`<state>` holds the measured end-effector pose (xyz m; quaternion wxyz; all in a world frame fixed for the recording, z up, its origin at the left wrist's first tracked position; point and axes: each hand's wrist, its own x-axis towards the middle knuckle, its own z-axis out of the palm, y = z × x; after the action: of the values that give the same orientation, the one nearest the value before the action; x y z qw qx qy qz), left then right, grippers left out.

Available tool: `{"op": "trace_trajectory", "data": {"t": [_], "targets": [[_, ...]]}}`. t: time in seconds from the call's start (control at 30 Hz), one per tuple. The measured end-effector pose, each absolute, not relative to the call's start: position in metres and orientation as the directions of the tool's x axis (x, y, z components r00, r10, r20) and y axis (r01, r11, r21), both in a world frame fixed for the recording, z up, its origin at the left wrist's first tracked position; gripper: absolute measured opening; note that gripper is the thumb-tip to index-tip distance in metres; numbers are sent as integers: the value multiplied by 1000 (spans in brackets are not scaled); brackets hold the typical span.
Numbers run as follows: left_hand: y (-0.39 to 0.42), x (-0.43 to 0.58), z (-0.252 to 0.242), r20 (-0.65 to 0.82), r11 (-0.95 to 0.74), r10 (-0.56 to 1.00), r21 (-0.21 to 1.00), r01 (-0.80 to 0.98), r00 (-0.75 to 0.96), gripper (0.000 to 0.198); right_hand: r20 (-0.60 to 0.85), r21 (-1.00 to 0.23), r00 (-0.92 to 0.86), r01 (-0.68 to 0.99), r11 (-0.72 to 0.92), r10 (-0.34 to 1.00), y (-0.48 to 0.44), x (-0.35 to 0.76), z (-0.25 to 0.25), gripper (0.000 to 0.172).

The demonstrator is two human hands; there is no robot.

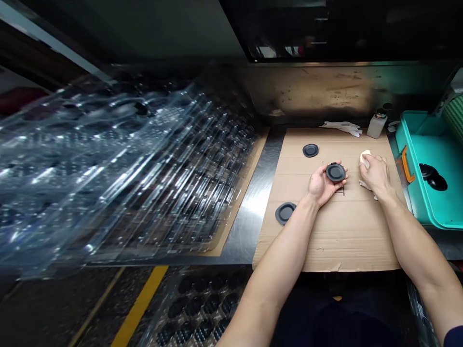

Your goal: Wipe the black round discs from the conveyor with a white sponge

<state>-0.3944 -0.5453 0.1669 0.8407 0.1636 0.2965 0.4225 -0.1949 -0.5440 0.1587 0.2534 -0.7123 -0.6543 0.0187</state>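
My left hand (323, 184) lies palm up on a sheet of cardboard (325, 241) and holds a round black disc part (335, 172) at its fingertips. Just to the right, my right hand (376, 174) is closed over a small white cloth (365, 157) that rests on the cardboard. A second black disc (310, 150) lies further back on the cardboard. A third black disc (285, 212) sits at the cardboard's left edge, beside my left wrist.
A tall stack of clear plastic trays (119, 168) fills the left of the metal bench. A teal bin (430, 168) with black parts stands at the right. A small bottle (376, 124) and a white glove (342, 127) lie at the back. Trays of black parts (202, 308) sit below.
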Motion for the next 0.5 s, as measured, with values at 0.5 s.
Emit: {"op": "trace_trajectory", "data": {"t": [0.5], "targets": [[-541,-394,157,-371,508,857,499,-702,356,36,260,-288,-280,891,350,924,-588,-259,173,40]]}}
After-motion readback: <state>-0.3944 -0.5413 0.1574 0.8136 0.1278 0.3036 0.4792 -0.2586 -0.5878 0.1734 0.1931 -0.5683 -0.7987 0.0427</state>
